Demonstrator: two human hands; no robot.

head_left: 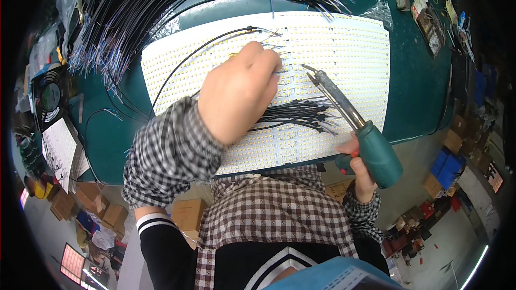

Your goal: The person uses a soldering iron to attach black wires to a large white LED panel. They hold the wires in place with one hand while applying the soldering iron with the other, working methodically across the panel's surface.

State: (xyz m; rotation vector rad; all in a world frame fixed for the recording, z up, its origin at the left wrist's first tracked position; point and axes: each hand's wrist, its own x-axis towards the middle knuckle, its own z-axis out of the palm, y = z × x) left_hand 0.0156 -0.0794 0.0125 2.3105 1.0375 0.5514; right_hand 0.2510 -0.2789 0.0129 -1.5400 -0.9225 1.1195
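A white LED panel (pixel 365 64) with rows of small yellowish chips lies in front of me. My left hand (pixel 239 91) is over its middle, closed in a pinch on a thin wire (pixel 279 72) that mostly hides behind the fingers. In my right hand (pixel 364 177) is a green-handled soldering gun (pixel 379 153), gripped near the panel's front right edge. Its tip points up and left, just right of my left fingertips. A black cable (pixel 201 39) arcs over the panel, its bared wires ending near the centre seam. Several black cables (pixel 293 114) lie bunched below my left hand.
A thick bundle of black cables (pixel 134 5) with bared ends covers the far left of the green table (pixel 416 80). At the left stand a small black fan (pixel 51 94) and a paper pad (pixel 60 147). A worn block (pixel 428 24) lies far right. Cardboard boxes (pixel 188 216) sit below.
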